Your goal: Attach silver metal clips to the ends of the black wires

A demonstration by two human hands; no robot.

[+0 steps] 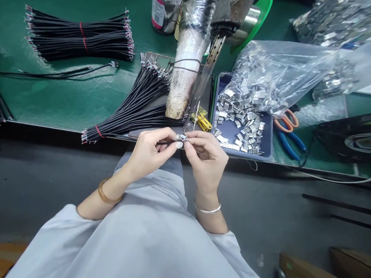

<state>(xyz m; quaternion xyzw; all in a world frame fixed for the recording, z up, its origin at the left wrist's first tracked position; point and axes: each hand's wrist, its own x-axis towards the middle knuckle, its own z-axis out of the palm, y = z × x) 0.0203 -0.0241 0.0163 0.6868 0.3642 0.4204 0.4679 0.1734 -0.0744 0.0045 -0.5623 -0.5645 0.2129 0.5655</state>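
You have before you a wide green bench [60, 94]; over it, a thick white tube wrapped in clear film [194, 33], scorched at its lower end, hangs just beyond your fingers, and beside it a metal iron with perforated barrel [216, 47] points down, so both could obstruct your forward reach. At left lies a fanned bundle of black cables with red tie [133, 102]; at right, a shallow dark-blue tray [269, 136] with loose silvery connectors [251, 133]. Your left hand [151, 151] pinches a thin black cable [165, 142] between thumb and fingers at the bench edge; your right hand [207, 152] brings thumb and forefinger nearly together at its end, where a small silvery metal connector [182, 136] sits, but what they grip I cannot tell. The cable should be light and flexible, best held by its jacket; the connector is probably stiff, smooth, easily slipping
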